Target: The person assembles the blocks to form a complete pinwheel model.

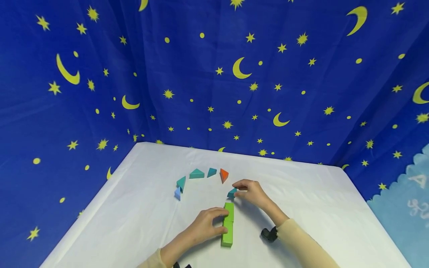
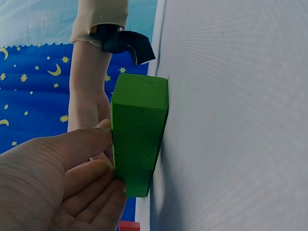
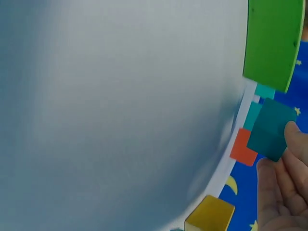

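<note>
Two lime-green rectangular blocks (image 1: 228, 232) lie end to end in a column on the white table. My left hand (image 1: 205, 225) touches their left side, its thumb by the nearer block and its fingertips by the farther one. In the left wrist view, the fingers lie fairly straight along the green block (image 2: 137, 139). Just beyond the column's far end, my right hand (image 1: 253, 192) pinches a teal triangular block (image 1: 231, 193) between thumb and fingers. The right wrist view shows this teal block (image 3: 272, 129) close to the green one; whether it touches the table is unclear.
An arc of triangular blocks curves beyond my hands: light blue (image 1: 177, 194), teal (image 1: 181, 183), teal (image 1: 197, 174), dark teal (image 1: 212, 172) and orange-red (image 1: 224, 175). A yellow block (image 3: 211, 214) shows in the right wrist view. Blue star-patterned cloth (image 1: 201, 111) hangs behind the table (image 1: 301, 186).
</note>
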Demonstrator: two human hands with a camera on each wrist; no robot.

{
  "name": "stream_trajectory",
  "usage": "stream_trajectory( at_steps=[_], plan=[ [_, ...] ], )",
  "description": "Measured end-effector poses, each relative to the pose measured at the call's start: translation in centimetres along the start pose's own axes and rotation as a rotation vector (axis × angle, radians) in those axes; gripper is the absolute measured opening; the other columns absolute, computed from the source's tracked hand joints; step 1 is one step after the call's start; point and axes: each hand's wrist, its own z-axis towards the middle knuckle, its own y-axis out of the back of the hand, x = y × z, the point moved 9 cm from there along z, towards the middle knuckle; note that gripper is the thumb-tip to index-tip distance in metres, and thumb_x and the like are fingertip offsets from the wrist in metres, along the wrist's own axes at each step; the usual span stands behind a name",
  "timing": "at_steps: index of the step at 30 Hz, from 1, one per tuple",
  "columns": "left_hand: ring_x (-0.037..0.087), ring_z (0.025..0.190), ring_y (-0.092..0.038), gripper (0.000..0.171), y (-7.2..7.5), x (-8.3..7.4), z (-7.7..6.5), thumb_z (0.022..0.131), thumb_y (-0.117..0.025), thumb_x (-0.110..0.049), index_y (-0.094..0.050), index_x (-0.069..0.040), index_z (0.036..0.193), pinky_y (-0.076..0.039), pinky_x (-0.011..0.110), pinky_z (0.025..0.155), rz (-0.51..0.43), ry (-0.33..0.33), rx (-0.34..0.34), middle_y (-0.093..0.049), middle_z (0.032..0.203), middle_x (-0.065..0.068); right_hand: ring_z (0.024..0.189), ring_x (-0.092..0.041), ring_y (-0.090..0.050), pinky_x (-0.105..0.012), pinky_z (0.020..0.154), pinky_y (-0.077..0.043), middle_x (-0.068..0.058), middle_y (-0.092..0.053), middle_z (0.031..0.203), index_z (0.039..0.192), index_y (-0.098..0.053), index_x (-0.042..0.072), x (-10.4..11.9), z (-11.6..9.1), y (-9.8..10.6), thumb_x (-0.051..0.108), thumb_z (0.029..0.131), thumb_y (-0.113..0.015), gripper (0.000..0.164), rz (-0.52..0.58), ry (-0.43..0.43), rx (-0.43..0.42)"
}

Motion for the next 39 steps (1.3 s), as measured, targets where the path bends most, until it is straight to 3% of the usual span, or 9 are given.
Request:
stream_trajectory(
  at_steps=[5, 15, 24, 31, 39],
  plan=[
    [0.020, 0.114, -0.056, 0.048, 0.1, -0.1, 0.0, 0.079, -0.078, -0.022, -0.062, -0.002, 0.119, -0.044, 0.032, 0.098, -0.002, -0.029, -0.013, -0.062, 0.120, 0.008, 0.096, -0.027, -0.064, -0.032, 0.082, -0.054, -0.010, -0.067, 0.104, 0.107, -0.068, -0.001, 0.5, -0.2, -0.3, 0.006, 0.081, -0.073, 0.027, -0.016, 0.020, -0.003],
    [0.020, 0.115, -0.055, 0.048, 0.1, -0.2, -0.1, 0.079, -0.078, -0.022, -0.062, -0.002, 0.120, -0.043, 0.031, 0.099, -0.003, -0.021, -0.012, -0.061, 0.121, 0.008, 0.099, -0.027, -0.063, -0.034, 0.084, -0.053, -0.010, -0.066, 0.107, 0.109, -0.067, 0.000, 0.0, 0.1, -0.9, 0.002, 0.081, -0.072, 0.029, -0.050, 0.022, 0.045],
    [0.021, 0.115, -0.055, 0.048, 0.0, -0.2, -0.1, 0.079, -0.077, -0.022, -0.062, -0.002, 0.120, -0.043, 0.032, 0.098, 0.015, -0.029, -0.010, -0.061, 0.121, 0.008, 0.089, -0.022, -0.064, -0.034, 0.077, -0.055, -0.009, -0.067, 0.098, 0.104, -0.068, -0.002, -0.5, 0.3, -0.4, 0.027, 0.081, -0.076, 0.038, -0.116, -0.080, -0.068],
    [0.019, 0.116, -0.055, 0.048, 0.1, -0.1, 0.0, 0.079, -0.078, -0.021, -0.062, -0.002, 0.120, -0.042, 0.031, 0.099, 0.011, -0.006, -0.005, -0.061, 0.122, 0.007, 0.082, -0.018, -0.062, -0.031, 0.072, -0.054, -0.007, -0.066, 0.090, 0.101, -0.068, -0.003, 0.2, 0.7, -1.1, 0.020, 0.078, -0.077, 0.034, -0.172, -0.069, -0.045],
    [0.019, 0.116, -0.055, 0.048, 0.1, -0.2, 0.0, 0.078, -0.078, -0.021, -0.062, -0.002, 0.120, -0.042, 0.031, 0.099, 0.011, -0.007, -0.003, -0.062, 0.121, 0.006, 0.093, -0.024, -0.063, -0.033, 0.078, -0.054, -0.012, -0.065, 0.104, 0.110, -0.065, -0.004, 0.2, 0.8, -1.8, 0.011, 0.081, -0.072, 0.033, -0.133, -0.055, 0.016]
  ],
)
